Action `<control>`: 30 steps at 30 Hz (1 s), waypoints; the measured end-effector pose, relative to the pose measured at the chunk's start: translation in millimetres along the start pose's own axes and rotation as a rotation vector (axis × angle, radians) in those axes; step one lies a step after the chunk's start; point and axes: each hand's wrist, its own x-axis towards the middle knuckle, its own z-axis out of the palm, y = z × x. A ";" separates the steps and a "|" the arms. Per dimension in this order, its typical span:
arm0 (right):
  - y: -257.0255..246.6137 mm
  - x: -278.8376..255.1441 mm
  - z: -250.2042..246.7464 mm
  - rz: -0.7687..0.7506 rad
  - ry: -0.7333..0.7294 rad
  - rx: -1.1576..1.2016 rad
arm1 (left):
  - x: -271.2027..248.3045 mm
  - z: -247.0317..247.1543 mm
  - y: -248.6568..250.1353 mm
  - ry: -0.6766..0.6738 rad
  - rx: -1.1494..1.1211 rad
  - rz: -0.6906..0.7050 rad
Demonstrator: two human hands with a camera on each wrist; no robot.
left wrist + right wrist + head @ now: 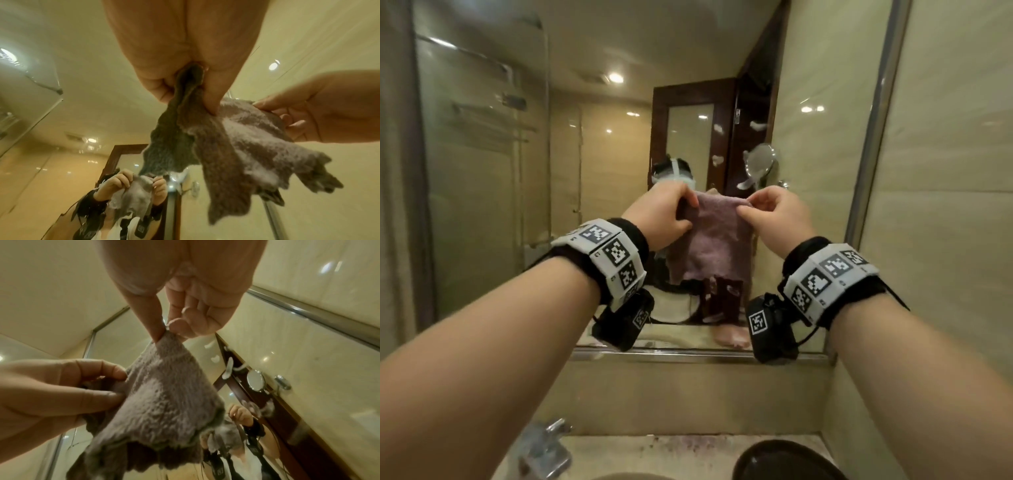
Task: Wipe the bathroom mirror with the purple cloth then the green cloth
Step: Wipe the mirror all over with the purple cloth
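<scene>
I see L hand (666,214) pinching purple cloth (714,246) top-left corner; R hand (774,214) pinching top-right | cloth hangs before bathroom mirror (602,154), foam blobs (718,128) on glass

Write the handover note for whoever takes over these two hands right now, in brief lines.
Left hand: pinches the purple cloth at its top left corner.
Right hand: pinches the top right corner.
The cloth hangs spread between both hands, in front of the bathroom mirror, not pressed on the glass.
White foam blobs still sit on the mirror, upper right.
Done: purple cloth picked up.
Left: wipe with purple, then with the green one, which is not in view.
</scene>
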 end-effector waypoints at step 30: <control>26.0 193.3 75.5 -0.525 0.298 -0.732 | 230.4 16.8 -65.1 0.579 0.404 0.056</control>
